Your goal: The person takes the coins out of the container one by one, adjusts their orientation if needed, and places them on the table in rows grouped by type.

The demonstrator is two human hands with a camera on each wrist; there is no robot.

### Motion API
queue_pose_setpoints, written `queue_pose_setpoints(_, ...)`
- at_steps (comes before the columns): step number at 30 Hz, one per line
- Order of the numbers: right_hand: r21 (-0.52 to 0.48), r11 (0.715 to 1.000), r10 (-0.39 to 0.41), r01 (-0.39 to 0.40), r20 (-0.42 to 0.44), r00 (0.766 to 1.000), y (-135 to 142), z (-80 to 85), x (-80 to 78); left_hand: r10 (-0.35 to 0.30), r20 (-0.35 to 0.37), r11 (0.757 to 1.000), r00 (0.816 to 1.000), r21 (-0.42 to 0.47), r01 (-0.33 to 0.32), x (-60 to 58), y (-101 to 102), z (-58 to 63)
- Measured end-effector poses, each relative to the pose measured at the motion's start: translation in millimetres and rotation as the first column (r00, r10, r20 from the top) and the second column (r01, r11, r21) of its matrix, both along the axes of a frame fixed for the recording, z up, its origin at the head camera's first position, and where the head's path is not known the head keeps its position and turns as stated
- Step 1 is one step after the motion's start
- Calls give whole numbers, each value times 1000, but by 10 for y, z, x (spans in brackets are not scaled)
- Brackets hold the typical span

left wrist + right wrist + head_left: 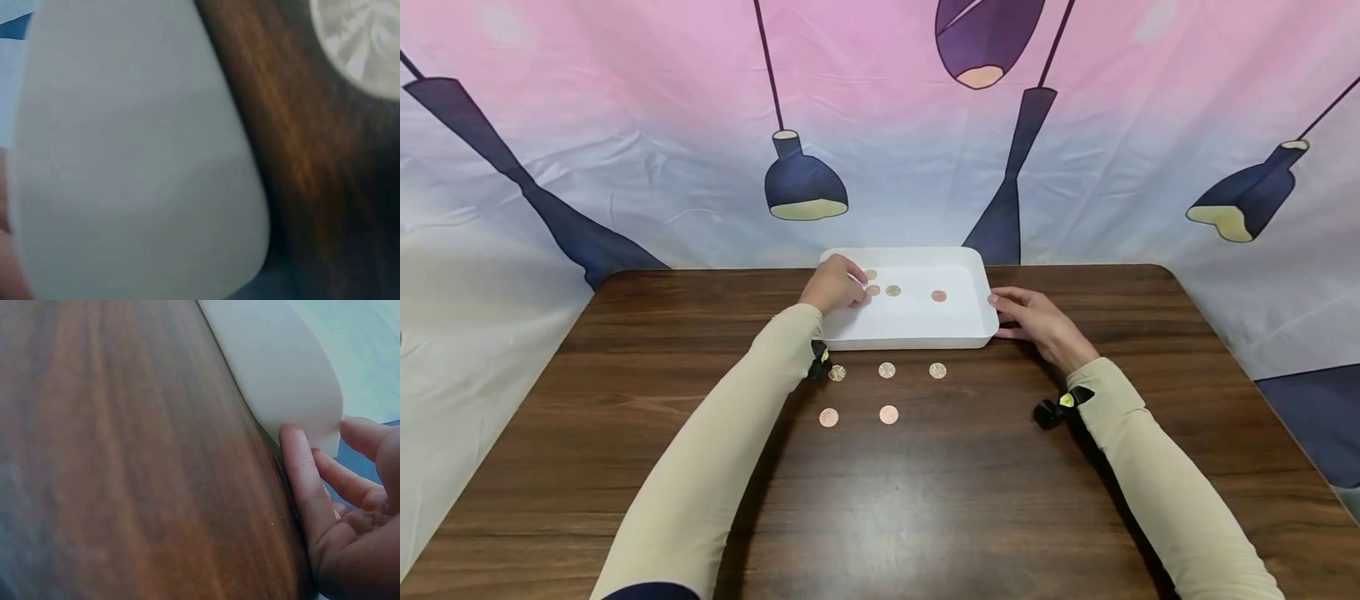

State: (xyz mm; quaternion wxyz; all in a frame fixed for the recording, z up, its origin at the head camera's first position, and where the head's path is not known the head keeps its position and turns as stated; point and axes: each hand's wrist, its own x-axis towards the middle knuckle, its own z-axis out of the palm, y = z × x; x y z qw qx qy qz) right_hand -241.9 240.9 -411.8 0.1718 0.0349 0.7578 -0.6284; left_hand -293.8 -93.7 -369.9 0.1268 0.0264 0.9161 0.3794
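Observation:
A white tray [917,325] sits at the back of the table with several coins in it. My left hand [833,285] reaches over its left side, thumb and forefinger apart right beside a copper coin [873,290]. Close by lie two golden coins, one at the back [870,274] and one to the right [892,291]; another copper coin [939,296] is farther right. At the tray's front right corner, my right hand [1041,323] holds the rim and outer wall. The left fingertips are hidden in the left wrist view, where the tray's outer wall [137,150] fills much of the picture.
In front of the tray, coins lie in two rows: a near-left coin [828,417] and its neighbour [888,414], with three behind, including a right-hand one [937,371]. A lamp-printed cloth [895,167] hangs behind the brown wooden table [647,367].

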Motion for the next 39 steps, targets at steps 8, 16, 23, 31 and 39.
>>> queue_pose_setpoints(8,-2,1000,7,-7,7,1000,17,2,2,16,-75,1000,997,-19,-18,-11,83,-113)
queue_pose_setpoints(16,0,1000,24,-24,-3,1000,23,21,2,65,-67,998,996,2,-66,2,102,-142)
queue_pose_setpoints(23,1,1000,21,-21,-12,1000,19,20,16,62,-59,998,996,-10,-63,-24,104,-138)
queue_pose_setpoints(31,-6,1000,9,-9,-5,1000,17,9,20,35,-40,999,999,-24,-36,-24,111,-108)
queue_pose_setpoints(39,-7,1000,1,-1,2,1000,25,-14,-13,20,-114,995,993,-90,-30,18,161,-125)
